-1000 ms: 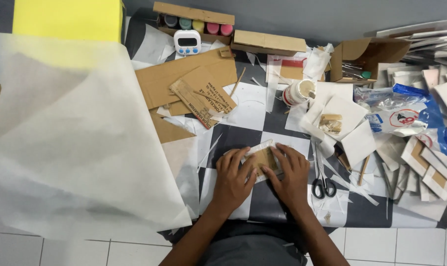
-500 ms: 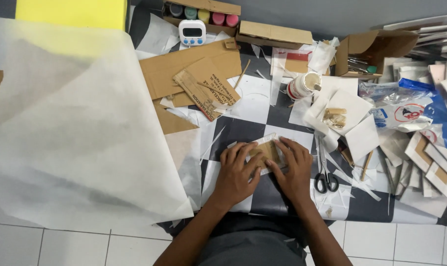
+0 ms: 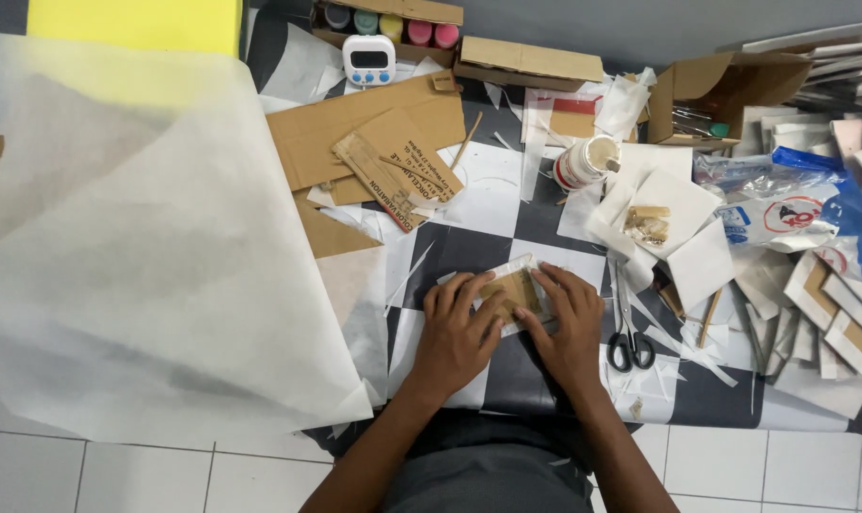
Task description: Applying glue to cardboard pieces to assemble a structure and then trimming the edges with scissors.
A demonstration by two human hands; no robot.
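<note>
Left hand (image 3: 456, 332) | right hand (image 3: 570, 328) | pressing cardboard piece (image 3: 518, 293) edges | scissors (image 3: 628, 334) beside

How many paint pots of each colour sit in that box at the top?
Grey pot: 1
Green pot: 1
Yellow pot: 1
Pink pots: 2
Total: 5, in the cardboard box.

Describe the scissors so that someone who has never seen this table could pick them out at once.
Start at the black-and-white checkered table cover and find the two hands pressing a small brown card. Just beside the right hand, apart from it, lie the scissors, blades pointing away from the person. Their black loop handles stand out among the white paper scraps.
</note>
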